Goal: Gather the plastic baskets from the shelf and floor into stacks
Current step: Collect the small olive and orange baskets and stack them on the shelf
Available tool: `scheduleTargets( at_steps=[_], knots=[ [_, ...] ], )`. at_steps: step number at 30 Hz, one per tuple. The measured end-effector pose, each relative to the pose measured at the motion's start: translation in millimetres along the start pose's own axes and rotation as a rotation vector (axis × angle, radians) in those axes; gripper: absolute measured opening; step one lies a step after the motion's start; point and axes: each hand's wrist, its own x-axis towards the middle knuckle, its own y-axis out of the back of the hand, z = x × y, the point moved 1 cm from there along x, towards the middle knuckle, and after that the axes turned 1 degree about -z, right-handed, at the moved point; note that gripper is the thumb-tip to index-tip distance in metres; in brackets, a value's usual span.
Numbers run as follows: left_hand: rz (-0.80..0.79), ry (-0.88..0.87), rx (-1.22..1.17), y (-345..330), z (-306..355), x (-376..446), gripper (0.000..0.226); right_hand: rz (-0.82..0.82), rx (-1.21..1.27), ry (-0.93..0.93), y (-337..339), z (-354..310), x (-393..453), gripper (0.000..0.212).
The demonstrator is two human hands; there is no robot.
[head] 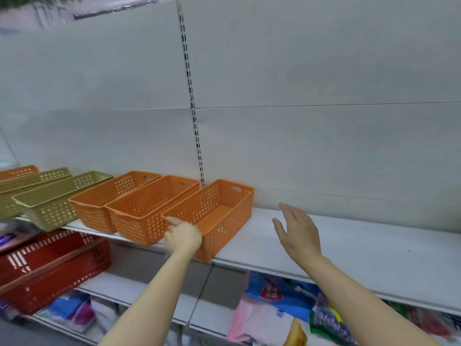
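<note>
The nearest orange basket [214, 216] sits at the front edge of the white shelf [349, 248], the rightmost in a row of baskets. The person's left hand [183, 237] grips its near left corner, fingers curled over the rim with the forefinger stretched along the top edge. The right hand [296, 231] hovers above the bare shelf just right of that basket, fingers straight and loosely spread, touching nothing.

Left of the held basket stand two more orange baskets [139, 211], side by side and touching, then green baskets [52, 198] further left, and another orange one [17, 172] at the far left end, partly cut off. Below this row, on a lower shelf at the left, a stack of red baskets [52, 268] lies tilted. Packaged goods in coloured bags [279, 310] fill the lower shelf at the right.

Behind everything rises the pale back panel [324, 71] with a slotted upright strip [193, 108].
</note>
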Motion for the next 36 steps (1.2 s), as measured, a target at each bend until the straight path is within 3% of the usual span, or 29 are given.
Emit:
scheduleTargets(
  at_steps=[4, 9, 13, 16, 19, 20, 22, 24, 26, 30, 36],
  knots=[
    [0.002, -0.108, -0.077, -2, -17, 23, 0.074, -0.063, 0.173, -0.147, -28, -16, 24, 0.046],
    [-0.036, -0.351, -0.093, -3, -35, 49, 0.035, -0.182, 0.338, -0.428, -54, 15, 62, 0.062],
    [-0.047, -0.448, -0.018, 3, -29, 51, 0.028, -0.169, 0.35, -0.46, -68, 25, 70, 0.026],
    [0.23, -0.47, -0.122, 29, -33, 55, 0.033, -0.124, 0.352, -0.473, -68, 20, 69, 0.028],
    [0.563, -0.263, -0.258, 68, -63, 95, 0.041, -0.1, 0.367, -0.52, -68, 12, 66, 0.033],
    [0.558, -0.137, -0.255, 78, -77, 113, 0.047, -0.087, 0.392, -0.546, -68, 9, 63, 0.033],
    [0.382, 0.118, -0.292, 90, -100, 147, 0.065, -0.063, 0.424, -0.571, -66, 3, 57, 0.03],
    [0.166, 0.196, -0.318, 93, -109, 167, 0.077, -0.027, 0.44, -0.58, -65, -2, 50, 0.029],
    [0.108, 0.165, -0.313, 91, -110, 176, 0.081, 0.026, 0.453, -0.584, -62, -8, 45, 0.03],
    [0.142, 0.114, -0.293, 82, -102, 174, 0.084, 0.117, 0.441, -0.616, -55, -15, 30, 0.032],
    [0.213, -0.012, -0.414, 70, -103, 177, 0.057, 0.266, 0.394, -0.745, -23, 3, -4, 0.036]
  ],
)
